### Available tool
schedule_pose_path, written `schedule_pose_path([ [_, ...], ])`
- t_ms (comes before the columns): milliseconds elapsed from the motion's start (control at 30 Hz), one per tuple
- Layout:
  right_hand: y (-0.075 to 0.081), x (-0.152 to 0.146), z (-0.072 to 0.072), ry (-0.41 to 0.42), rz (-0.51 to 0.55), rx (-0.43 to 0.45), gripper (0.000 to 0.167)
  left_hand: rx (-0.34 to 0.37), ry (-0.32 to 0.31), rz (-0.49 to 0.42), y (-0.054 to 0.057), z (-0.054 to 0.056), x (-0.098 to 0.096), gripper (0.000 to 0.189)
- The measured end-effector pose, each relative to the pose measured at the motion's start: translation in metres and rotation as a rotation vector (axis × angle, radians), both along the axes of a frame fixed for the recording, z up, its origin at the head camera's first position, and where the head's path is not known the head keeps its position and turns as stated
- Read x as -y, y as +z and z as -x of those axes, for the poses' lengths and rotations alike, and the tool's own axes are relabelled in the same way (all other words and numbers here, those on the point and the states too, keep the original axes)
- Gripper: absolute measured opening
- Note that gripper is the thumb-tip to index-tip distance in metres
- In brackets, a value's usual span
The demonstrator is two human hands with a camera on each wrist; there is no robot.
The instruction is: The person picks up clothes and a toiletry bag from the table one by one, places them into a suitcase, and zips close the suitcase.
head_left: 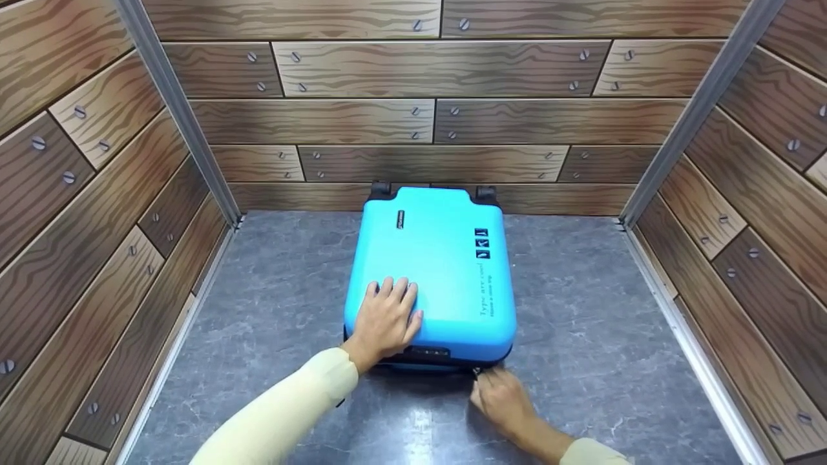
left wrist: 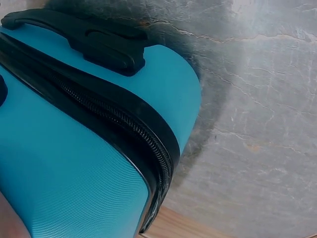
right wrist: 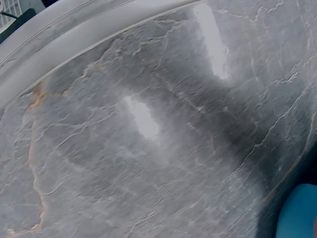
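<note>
A bright blue hard-shell suitcase point(head_left: 439, 271) lies flat on the floor, its wheels toward the back wall. My left hand point(head_left: 386, 318) rests on its top shell near the front left, fingers stretched out. At the front right corner my right hand point(head_left: 504, 397), fingers curled, pinches a small zipper pull point(head_left: 477, 371). A combination lock point(head_left: 429, 351) sits on the front side, partly behind the left wrist. In the left wrist view, black zipper teeth point(left wrist: 124, 119) run around the case below a black carry handle point(left wrist: 111, 52). Only a blue suitcase corner point(right wrist: 297, 213) shows in the right wrist view.
The grey marbled floor point(head_left: 581, 310) surrounds the suitcase. Wood-patterned walls point(head_left: 439, 71) stand at the back and both sides, with metal posts point(head_left: 688, 106) in the corners and metal strips point(head_left: 701, 368) along the side edges.
</note>
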State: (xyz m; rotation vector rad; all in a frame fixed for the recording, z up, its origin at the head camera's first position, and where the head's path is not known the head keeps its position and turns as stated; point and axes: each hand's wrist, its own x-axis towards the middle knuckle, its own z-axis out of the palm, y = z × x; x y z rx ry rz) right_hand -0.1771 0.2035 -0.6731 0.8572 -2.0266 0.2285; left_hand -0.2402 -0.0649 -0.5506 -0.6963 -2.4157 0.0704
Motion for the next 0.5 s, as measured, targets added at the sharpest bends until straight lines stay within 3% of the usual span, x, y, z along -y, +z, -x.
schedule_pose_path([
  [267,0.0,0.021,-0.006,-0.048,-0.024,0.005,0.028,-0.011,-0.023,-0.03,0.0,-0.001,0.006,0.046],
  [500,0.003,0.032,-0.012,-0.102,-0.026,0.026,0.022,0.037,-0.051,-0.067,0.006,-0.001,0.004,0.039],
])
